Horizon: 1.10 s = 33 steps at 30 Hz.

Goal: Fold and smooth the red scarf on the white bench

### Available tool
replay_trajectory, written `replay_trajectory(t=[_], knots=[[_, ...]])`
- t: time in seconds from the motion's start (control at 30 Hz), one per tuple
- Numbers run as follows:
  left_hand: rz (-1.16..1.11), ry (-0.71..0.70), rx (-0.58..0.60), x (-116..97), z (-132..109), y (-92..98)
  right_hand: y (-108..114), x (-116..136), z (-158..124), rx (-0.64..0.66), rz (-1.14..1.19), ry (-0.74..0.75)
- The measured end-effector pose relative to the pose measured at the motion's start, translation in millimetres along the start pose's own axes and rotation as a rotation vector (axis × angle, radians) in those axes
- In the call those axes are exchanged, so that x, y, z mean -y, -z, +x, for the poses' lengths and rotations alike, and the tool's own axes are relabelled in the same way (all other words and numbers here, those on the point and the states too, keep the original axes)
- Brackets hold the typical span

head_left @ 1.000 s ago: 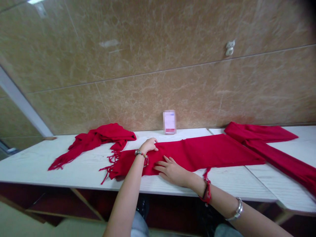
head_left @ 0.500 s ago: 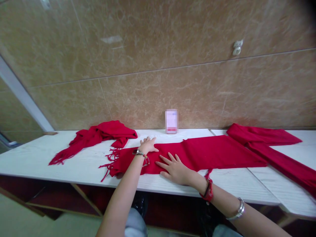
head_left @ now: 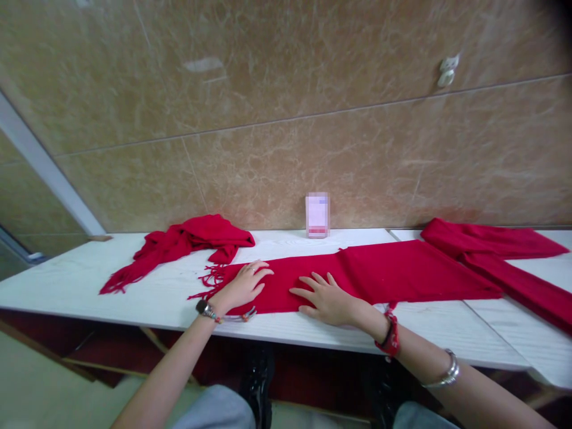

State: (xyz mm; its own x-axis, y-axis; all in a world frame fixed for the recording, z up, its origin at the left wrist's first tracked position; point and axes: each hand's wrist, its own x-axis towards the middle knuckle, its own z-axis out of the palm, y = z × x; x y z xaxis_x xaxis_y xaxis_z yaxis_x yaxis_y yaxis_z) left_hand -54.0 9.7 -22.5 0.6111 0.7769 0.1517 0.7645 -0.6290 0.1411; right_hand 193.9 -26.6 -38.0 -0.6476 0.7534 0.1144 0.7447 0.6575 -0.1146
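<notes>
Head view: left hand (head_left: 243,286) slid back from the far edge and lay flat, open, near right hand (head_left: 328,298), both pressing the red scarf (head_left: 402,271) stretched along the table (head_left: 134,292). Neither gripped anything; smoothing looked ongoing

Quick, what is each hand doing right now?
Left hand: open, flat on the red scarf, holding nothing.
Right hand: open, flat on the same scarf.

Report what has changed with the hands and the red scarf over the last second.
The left hand slid from the far edge of the flat red scarf back toward the near edge and now lies open on it by the fringed end. Nothing was taken hold of or let go. The right hand stayed flat on the scarf. The crumpled scarf and the small card kept their places.
</notes>
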Motion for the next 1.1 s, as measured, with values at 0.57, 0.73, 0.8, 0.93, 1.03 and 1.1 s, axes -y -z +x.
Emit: replay_trajectory(t=[0.57,0.73,0.8,0.93,1.03,1.1], knots=[[0.134,0.369,-0.029,57.1,-2.8,13.3,13.5,31.9,44.0,-0.036,-0.078,0.146],[0.038,0.351,0.046,57.3,10.1,12.6,0.2,47.6,52.0,-0.044,-0.094,0.224],[-0.013,0.296,0.028,51.8,13.2,17.3,-4.3,47.6,51.0,-0.063,-0.114,0.229],[-0.234,0.141,0.125,37.0,8.8,34.6,-10.2,45.6,47.0,-0.091,-0.169,0.250],[-0.268,0.163,0.294,26.9,4.9,42.4,-12.5,48.9,44.4,-0.102,-0.220,0.264],[-0.210,0.215,0.293,22.2,6.3,42.5,-12.5,52.6,42.9,-0.107,-0.248,0.256]])
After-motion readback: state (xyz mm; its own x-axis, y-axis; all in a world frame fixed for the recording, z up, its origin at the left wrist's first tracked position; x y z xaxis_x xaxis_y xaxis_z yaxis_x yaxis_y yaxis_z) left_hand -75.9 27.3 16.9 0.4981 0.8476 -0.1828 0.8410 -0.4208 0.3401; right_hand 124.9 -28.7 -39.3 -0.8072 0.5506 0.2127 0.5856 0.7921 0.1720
